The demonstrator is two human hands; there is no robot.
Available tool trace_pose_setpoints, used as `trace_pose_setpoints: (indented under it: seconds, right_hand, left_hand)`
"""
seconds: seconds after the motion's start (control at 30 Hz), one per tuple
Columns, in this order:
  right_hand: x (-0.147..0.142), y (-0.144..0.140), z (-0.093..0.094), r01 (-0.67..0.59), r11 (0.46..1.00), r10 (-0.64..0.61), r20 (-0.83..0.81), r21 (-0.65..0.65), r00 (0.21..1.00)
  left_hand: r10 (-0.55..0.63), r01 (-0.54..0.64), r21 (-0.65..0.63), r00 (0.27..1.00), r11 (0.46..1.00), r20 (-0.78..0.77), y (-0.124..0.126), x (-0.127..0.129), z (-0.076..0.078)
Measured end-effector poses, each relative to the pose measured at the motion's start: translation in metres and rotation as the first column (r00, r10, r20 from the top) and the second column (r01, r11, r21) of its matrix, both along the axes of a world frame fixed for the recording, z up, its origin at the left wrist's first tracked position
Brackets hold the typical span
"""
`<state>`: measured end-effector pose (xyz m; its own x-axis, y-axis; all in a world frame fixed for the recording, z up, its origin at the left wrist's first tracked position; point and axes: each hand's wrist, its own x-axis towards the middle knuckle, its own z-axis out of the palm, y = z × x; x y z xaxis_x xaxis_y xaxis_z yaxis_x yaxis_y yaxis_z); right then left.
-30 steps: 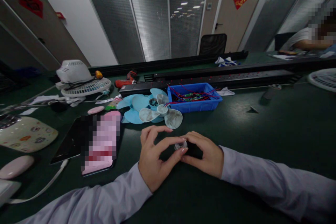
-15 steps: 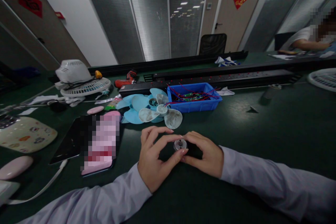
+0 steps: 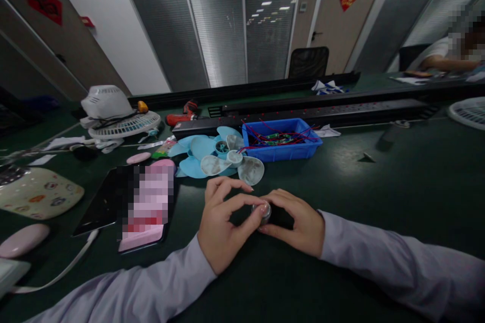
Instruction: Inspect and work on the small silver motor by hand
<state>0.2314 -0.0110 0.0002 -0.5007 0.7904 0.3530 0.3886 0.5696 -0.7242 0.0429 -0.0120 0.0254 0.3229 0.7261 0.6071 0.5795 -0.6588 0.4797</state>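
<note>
A small round silvery part [image 3: 262,211] sits between my two hands, low over the dark green table [image 3: 397,186]. My left hand [image 3: 222,227] pinches it with thumb and forefinger from the left. My right hand [image 3: 297,222] wraps around it from the right, fingers curled over a dark piece that is mostly hidden. Both sleeves are pale lilac. Just beyond my hands lie light blue and translucent fan blades [image 3: 217,156].
A blue bin [image 3: 282,146] of red and blue wires stands behind the blades. A phone [image 3: 144,207] and a cable lie at left, with a white fan housing [image 3: 113,113] and a red drill [image 3: 182,113] farther back. Another person sits at far right.
My fingers have turned the small round part slightly; its face showed half a second ago and my left fingertips now cover more of it. Both hands stay in place.
</note>
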Motion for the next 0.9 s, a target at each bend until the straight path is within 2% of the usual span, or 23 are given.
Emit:
trace_pose_setpoints:
  seconds: [0.17, 0.3, 0.37, 0.47, 0.6, 0.67, 0.9]
  right_hand:
    - [0.001, 0.000, 0.000, 0.004, 1.000, -0.004, 0.002, 0.009, 1.000]
    - [0.001, -0.001, 0.002, 0.020, 1.000, -0.020, 0.023, 0.002, 1.000]
    - [0.001, -0.001, 0.004, 0.019, 1.000, -0.018, 0.032, -0.011, 0.999]
    - [0.000, -0.001, 0.004, 0.025, 1.000, -0.024, 0.034, -0.018, 0.999]
    - [0.000, -0.002, 0.005, 0.029, 0.999, -0.028, 0.037, -0.026, 0.999]
    - [0.000, -0.003, 0.006, 0.029, 0.999, -0.027, 0.042, -0.035, 0.999]
    - [0.001, -0.002, 0.006, 0.030, 0.999, -0.027, 0.056, -0.044, 0.998]
  left_hand:
    - [-0.011, 0.011, -0.018, 1.000, 1.000, 0.013, -0.002, 0.002, 0.006]
    - [0.029, -0.032, 0.040, 0.997, 0.999, 0.071, -0.001, -0.007, 0.011]
    - [0.078, -0.081, 0.038, 0.995, 0.996, 0.058, 0.000, -0.016, 0.007]
    - [0.109, -0.110, -0.045, 0.993, 0.993, -0.034, 0.003, -0.034, -0.006]
    - [-0.007, -0.025, -0.161, 0.981, 0.987, -0.195, 0.005, -0.052, -0.023]
    - [-0.038, 0.000, -0.166, 0.974, 0.986, -0.225, 0.004, -0.057, -0.026]
    - [0.002, -0.046, -0.167, 0.967, 0.985, -0.254, 0.002, -0.057, -0.024]
